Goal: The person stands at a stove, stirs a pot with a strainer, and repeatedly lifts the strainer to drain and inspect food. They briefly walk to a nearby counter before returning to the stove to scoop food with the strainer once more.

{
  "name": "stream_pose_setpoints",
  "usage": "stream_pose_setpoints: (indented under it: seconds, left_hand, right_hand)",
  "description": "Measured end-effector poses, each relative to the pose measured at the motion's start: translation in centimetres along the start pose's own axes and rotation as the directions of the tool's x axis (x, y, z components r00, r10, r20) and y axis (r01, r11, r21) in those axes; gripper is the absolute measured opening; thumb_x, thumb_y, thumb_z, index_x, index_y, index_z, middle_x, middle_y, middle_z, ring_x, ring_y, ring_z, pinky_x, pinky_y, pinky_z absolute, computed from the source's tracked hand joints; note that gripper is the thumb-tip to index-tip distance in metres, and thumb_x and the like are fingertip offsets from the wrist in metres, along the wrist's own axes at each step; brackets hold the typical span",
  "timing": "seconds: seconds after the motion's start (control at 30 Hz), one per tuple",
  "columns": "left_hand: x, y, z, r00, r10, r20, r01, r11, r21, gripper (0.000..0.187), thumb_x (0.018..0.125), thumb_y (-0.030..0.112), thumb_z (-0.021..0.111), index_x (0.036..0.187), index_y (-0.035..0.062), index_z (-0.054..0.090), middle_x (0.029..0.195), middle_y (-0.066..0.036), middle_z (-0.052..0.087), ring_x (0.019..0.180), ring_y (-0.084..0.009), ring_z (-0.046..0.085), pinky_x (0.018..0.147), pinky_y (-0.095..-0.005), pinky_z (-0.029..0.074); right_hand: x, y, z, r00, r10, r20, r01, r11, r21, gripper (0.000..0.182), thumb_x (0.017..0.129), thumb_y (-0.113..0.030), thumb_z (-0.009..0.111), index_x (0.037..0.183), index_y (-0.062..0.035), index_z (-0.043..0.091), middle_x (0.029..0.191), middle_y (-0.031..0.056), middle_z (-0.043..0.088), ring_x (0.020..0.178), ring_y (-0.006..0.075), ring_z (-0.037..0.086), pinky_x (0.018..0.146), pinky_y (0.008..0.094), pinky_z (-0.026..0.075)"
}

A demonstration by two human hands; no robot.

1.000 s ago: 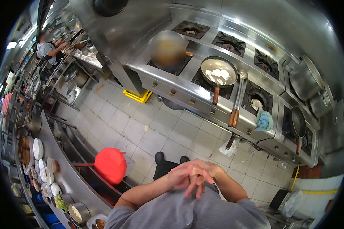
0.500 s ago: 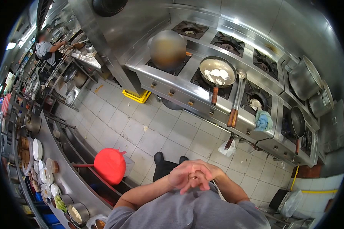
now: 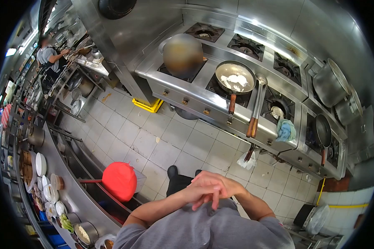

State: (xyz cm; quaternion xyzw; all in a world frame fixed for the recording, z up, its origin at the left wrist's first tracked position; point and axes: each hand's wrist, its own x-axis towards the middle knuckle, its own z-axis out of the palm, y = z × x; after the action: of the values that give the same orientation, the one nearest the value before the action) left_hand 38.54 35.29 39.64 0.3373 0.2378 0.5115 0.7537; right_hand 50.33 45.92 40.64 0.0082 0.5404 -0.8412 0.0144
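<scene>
My left hand [image 3: 199, 192] and my right hand [image 3: 220, 181] are clasped together in front of my grey shirt. The right lies over the left, and their fingers are folded against each other, a few fingertips pointing down. No object shows between them. Beyond my hands, a frying pan [image 3: 235, 78] with a wooden handle sits on the stove with white pieces in it. To its right rests a long-handled ladle [image 3: 260, 83] with a wooden grip. A blue-green cloth [image 3: 286, 130] hangs over the stove's front edge.
The steel stove [image 3: 176, 89] stands ahead with a blurred pot [image 3: 183, 56], a second pan [image 3: 322, 130] and large pots [image 3: 331, 83]. A red round cover [image 3: 119, 181] is at left by a counter with stacked plates [image 3: 40, 164]. A person [image 3: 50, 58] works far left.
My right hand has moved across the left, and the fingers have shifted from a spread, interlaced hold to a more folded one. The pans and ladle stay put.
</scene>
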Motion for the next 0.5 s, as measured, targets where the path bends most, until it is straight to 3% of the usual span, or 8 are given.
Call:
stream_pose_setpoints:
  seconds: [0.07,0.13,0.17,0.27,0.33,0.4,0.47,0.5]
  left_hand:
    - [-0.1,-0.1,0.0,0.994,0.094,0.055,-0.074,0.953,-0.294,0.042,0.094,0.028,0.038,0.105,-0.0108,0.048,0.085,-0.026,0.062,0.067,-0.0244,0.065,0.058,-0.0270,0.053]
    - [0.2,0.7,1.0,0.943,0.322,0.079,-0.229,0.804,-0.549,0.044,0.091,0.030,0.044,0.107,-0.0107,0.046,0.092,-0.027,0.060,0.073,-0.0266,0.066,0.059,-0.0264,0.053]
    - [0.1,0.9,1.1,0.953,0.304,0.019,-0.253,0.824,-0.507,0.045,0.091,0.032,0.046,0.106,-0.0109,0.046,0.093,-0.027,0.059,0.073,-0.0276,0.066,0.060,-0.0266,0.053]
    - [-0.1,1.0,1.1,0.959,0.269,-0.088,-0.282,0.887,-0.365,0.047,0.089,0.034,0.048,0.104,-0.0104,0.047,0.092,-0.027,0.059,0.073,-0.0294,0.065,0.060,-0.0272,0.053]
    - [-0.3,1.0,0.8,0.963,0.263,-0.060,-0.270,0.930,-0.251,0.043,0.091,0.032,0.046,0.102,-0.0090,0.048,0.087,-0.025,0.060,0.069,-0.0288,0.065,0.059,-0.0275,0.052]
    - [-0.5,1.1,0.8,0.973,0.220,-0.062,-0.226,0.968,-0.110,0.039,0.092,0.031,0.046,0.100,-0.0069,0.050,0.081,-0.023,0.061,0.067,-0.0280,0.065,0.057,-0.0267,0.051]
    - [-0.4,1.3,0.7,0.979,0.199,-0.042,-0.198,0.980,0.037,0.035,0.092,0.029,0.045,0.098,-0.0051,0.052,0.076,-0.020,0.062,0.066,-0.0268,0.065,0.057,-0.0261,0.050]
    - [-0.4,1.5,0.5,0.980,0.199,-0.021,-0.195,0.974,0.113,0.033,0.093,0.028,0.045,0.097,-0.0043,0.053,0.073,-0.019,0.062,0.065,-0.0260,0.065,0.057,-0.0260,0.050]
  right_hand:
    - [0.5,-1.1,0.0,0.989,-0.141,0.047,0.146,0.983,-0.111,0.042,0.068,-0.015,0.076,0.102,0.0004,0.055,0.087,0.0083,0.061,0.079,0.0160,0.060,0.071,0.0281,0.050]
    - [0.2,1.0,-0.6,0.991,-0.034,0.126,0.038,0.999,-0.031,0.048,0.071,-0.015,0.074,0.110,-0.0005,0.051,0.085,0.0091,0.063,0.079,0.0176,0.062,0.069,0.0304,0.052]
    - [0.1,2.2,-0.9,0.985,0.021,0.171,-0.022,1.000,0.007,0.050,0.072,-0.015,0.073,0.114,-0.0010,0.049,0.083,0.0095,0.065,0.079,0.0184,0.063,0.068,0.0316,0.053]
    - [0.5,3.9,-1.3,0.986,-0.111,0.123,0.131,0.977,-0.168,0.017,0.072,-0.005,0.072,0.083,0.0007,0.060,0.076,0.0069,0.065,0.076,0.0154,0.062,0.069,0.0277,0.051]
    - [0.3,0.2,1.0,1.000,-0.014,-0.021,0.016,0.993,0.120,0.016,0.072,-0.006,0.072,0.082,-0.0005,0.061,0.078,0.0065,0.066,0.074,0.0152,0.062,0.068,0.0276,0.050]
    - [0.4,-0.7,1.6,0.997,0.032,-0.073,-0.025,0.995,0.093,0.015,0.072,-0.005,0.072,0.082,-0.0013,0.061,0.079,0.0067,0.066,0.073,0.0155,0.062,0.067,0.0276,0.051]
    - [0.6,0.2,0.8,0.999,-0.001,-0.052,-0.013,0.965,-0.263,0.012,0.074,-0.003,0.070,0.082,-0.0015,0.062,0.077,0.0078,0.065,0.073,0.0161,0.062,0.067,0.0278,0.051]
    - [0.6,0.3,0.7,1.000,0.002,-0.029,-0.010,0.954,-0.301,0.014,0.074,-0.003,0.069,0.086,-0.0016,0.061,0.081,0.0079,0.065,0.075,0.0159,0.061,0.068,0.0276,0.051]
